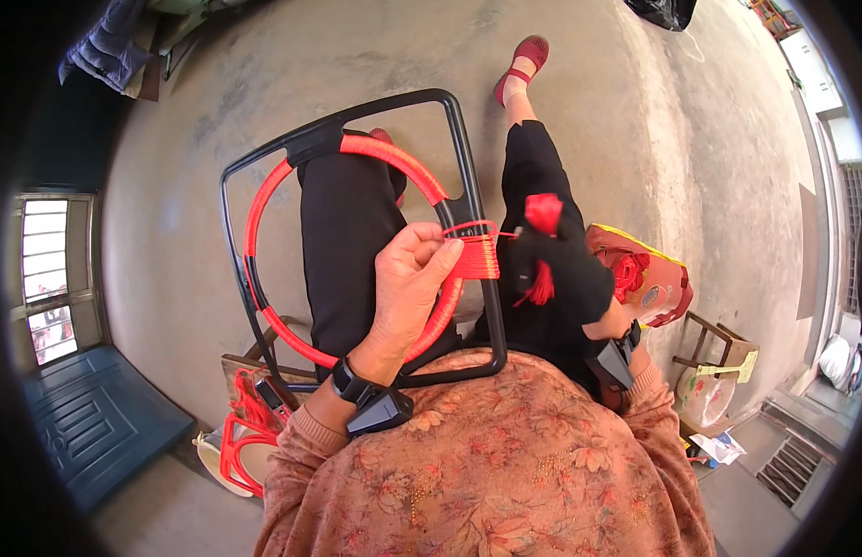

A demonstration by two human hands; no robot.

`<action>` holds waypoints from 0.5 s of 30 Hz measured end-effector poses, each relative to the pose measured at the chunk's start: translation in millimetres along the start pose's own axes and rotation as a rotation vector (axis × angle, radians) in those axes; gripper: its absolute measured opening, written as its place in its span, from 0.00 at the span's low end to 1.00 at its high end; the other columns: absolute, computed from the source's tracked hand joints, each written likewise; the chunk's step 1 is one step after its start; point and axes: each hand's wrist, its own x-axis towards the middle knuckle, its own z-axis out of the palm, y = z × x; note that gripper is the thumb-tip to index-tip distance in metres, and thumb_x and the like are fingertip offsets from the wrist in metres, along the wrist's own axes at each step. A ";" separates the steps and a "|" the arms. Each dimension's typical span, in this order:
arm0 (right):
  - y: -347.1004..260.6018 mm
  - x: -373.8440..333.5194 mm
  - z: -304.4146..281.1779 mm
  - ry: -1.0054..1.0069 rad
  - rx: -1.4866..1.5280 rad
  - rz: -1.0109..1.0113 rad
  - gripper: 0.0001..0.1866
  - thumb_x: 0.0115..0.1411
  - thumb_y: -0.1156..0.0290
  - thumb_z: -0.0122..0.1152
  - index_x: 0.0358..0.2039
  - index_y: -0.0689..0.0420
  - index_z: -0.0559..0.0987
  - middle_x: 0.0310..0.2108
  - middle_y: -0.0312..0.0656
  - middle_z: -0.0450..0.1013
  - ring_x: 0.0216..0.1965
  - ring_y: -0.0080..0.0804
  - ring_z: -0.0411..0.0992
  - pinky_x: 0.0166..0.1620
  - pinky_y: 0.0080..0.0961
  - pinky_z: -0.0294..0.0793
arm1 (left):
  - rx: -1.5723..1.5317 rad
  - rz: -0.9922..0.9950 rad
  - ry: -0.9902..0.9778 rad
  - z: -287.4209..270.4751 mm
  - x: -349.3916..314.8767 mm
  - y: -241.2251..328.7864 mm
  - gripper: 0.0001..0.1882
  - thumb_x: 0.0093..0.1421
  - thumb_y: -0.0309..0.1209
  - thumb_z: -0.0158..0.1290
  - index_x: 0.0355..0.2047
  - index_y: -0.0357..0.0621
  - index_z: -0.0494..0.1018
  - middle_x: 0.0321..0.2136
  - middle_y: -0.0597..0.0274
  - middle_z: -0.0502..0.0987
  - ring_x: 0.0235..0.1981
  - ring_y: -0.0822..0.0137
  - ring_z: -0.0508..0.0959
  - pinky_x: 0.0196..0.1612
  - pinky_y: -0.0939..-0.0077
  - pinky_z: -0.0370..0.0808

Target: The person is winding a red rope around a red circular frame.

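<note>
A black metal frame with rounded corners lies across my lap, tilted. Inside it is a ring wrapped mostly in red cord, with bare black stretches between. At the right side, a band of red cord spans from the ring to the frame's bar. My left hand pinches the cord at the left edge of this band, thumb on top. Just right of the frame, my right hand, in a black glove, is closed round a bundle of red cord. A taut strand runs from it to the band.
To my right stands a red bag with more red cord in it, near a wooden stool. At my left are loose red cord and a red-wrapped frame. A blue panel is farther left.
</note>
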 end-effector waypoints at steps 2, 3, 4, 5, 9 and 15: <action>-14.5 -22.6 5.5 0.020 0.167 -0.099 0.09 0.59 0.66 0.58 0.31 0.60 0.74 0.19 0.36 0.72 0.20 0.23 0.71 0.25 0.18 0.68 | 0.000 -0.021 -0.013 -0.8 0.7 -3.0 0.06 0.62 0.23 0.54 0.39 0.38 0.70 0.32 0.61 0.79 0.30 0.79 0.78 0.32 0.87 0.73; -27.0 -33.9 13.8 0.055 -0.159 -0.044 0.07 0.58 0.68 0.57 0.30 0.59 0.75 0.19 0.36 0.71 0.21 0.24 0.71 0.26 0.19 0.68 | 0.002 -0.033 -0.021 -1.7 0.2 -3.7 0.06 0.61 0.22 0.54 0.39 0.39 0.70 0.33 0.61 0.79 0.30 0.79 0.78 0.31 0.88 0.73; -31.5 -42.3 18.1 0.075 -0.298 -0.109 0.06 0.58 0.69 0.56 0.31 0.59 0.75 0.20 0.37 0.72 0.22 0.24 0.72 0.27 0.20 0.69 | 0.020 -0.031 -0.033 -2.6 -1.2 -3.6 0.05 0.62 0.23 0.53 0.38 0.40 0.70 0.32 0.61 0.79 0.29 0.79 0.77 0.31 0.87 0.73; -35.0 -50.2 20.5 0.096 -0.437 -0.179 0.06 0.58 0.70 0.56 0.32 0.59 0.75 0.22 0.37 0.72 0.23 0.25 0.72 0.28 0.21 0.70 | 0.040 -0.026 -0.047 -2.3 -2.0 -2.7 0.04 0.63 0.24 0.53 0.37 0.40 0.70 0.32 0.62 0.79 0.29 0.79 0.77 0.31 0.87 0.74; -8.2 -52.1 -13.9 0.277 -0.881 -0.535 0.10 0.60 0.73 0.55 0.43 0.59 0.76 0.36 0.40 0.73 0.34 0.28 0.73 0.36 0.29 0.73 | -0.084 -0.100 -0.021 -5.7 2.6 -1.1 0.05 0.66 0.30 0.50 0.35 0.42 0.71 0.29 0.65 0.78 0.27 0.78 0.77 0.31 0.84 0.75; -26.3 -63.0 -20.5 0.087 -0.490 -0.192 0.19 0.57 0.71 0.62 0.49 0.60 0.73 0.36 0.43 0.73 0.38 0.30 0.72 0.41 0.27 0.71 | -0.071 -0.093 0.016 -3.8 2.0 -2.5 0.08 0.67 0.31 0.47 0.36 0.42 0.73 0.29 0.67 0.78 0.28 0.77 0.77 0.32 0.83 0.75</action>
